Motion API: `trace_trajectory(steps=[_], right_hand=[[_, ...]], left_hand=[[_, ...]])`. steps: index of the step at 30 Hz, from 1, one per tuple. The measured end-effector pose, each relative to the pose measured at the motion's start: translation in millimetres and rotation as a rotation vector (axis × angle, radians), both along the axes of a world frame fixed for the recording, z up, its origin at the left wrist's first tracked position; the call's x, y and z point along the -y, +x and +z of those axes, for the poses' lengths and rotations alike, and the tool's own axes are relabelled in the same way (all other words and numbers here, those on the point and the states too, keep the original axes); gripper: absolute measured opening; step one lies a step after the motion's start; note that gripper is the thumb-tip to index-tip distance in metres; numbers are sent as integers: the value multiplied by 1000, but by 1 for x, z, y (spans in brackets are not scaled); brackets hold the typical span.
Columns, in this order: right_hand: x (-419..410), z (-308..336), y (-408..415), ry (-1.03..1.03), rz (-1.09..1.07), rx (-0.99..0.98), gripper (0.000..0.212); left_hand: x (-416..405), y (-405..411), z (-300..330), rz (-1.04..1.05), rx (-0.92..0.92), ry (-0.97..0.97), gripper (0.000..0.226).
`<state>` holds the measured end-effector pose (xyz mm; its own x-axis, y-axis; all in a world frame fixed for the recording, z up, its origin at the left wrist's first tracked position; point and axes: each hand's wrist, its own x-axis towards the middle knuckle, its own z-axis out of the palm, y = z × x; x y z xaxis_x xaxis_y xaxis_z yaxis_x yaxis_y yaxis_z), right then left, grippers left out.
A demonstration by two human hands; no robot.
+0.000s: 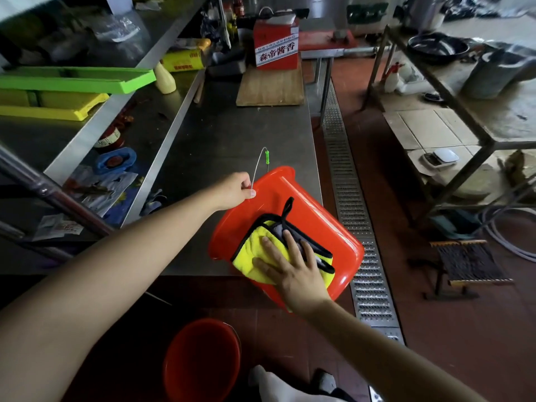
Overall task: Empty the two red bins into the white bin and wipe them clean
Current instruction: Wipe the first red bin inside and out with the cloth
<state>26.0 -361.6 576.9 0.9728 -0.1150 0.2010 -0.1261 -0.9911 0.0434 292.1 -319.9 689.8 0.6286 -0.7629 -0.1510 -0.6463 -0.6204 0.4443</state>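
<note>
Below the table [232,134], a second red bin [201,361] stands on the floor.

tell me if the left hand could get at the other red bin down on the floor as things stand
Probably not right away. The left hand grips the wire handle of the red bin on the table. The floor bin sits open below, nothing over it, so letting go would free the way.

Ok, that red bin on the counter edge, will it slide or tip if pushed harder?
Probably. The red bin lies on its side, partly overhanging the steel counter, so it could slip off. Its plastic looks glossy, likely light. The left hand gripping the wire handle seems to steady it.
</note>
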Motion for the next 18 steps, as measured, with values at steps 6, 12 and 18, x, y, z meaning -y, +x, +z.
trace_trajectory(steps=[6, 12, 18], right_hand=[[80, 24, -9, 260, -192, 25, 64], [137, 31, -11, 667, -496, -19, 54], [84, 32, -14, 468, -507, -1, 57]], left_hand=[[-4, -1, -1, 16, -28, -8, 26], [-4, -8, 1, 49, -29, -6, 25], [-1, -9, -4, 110, -45, -1, 22]])
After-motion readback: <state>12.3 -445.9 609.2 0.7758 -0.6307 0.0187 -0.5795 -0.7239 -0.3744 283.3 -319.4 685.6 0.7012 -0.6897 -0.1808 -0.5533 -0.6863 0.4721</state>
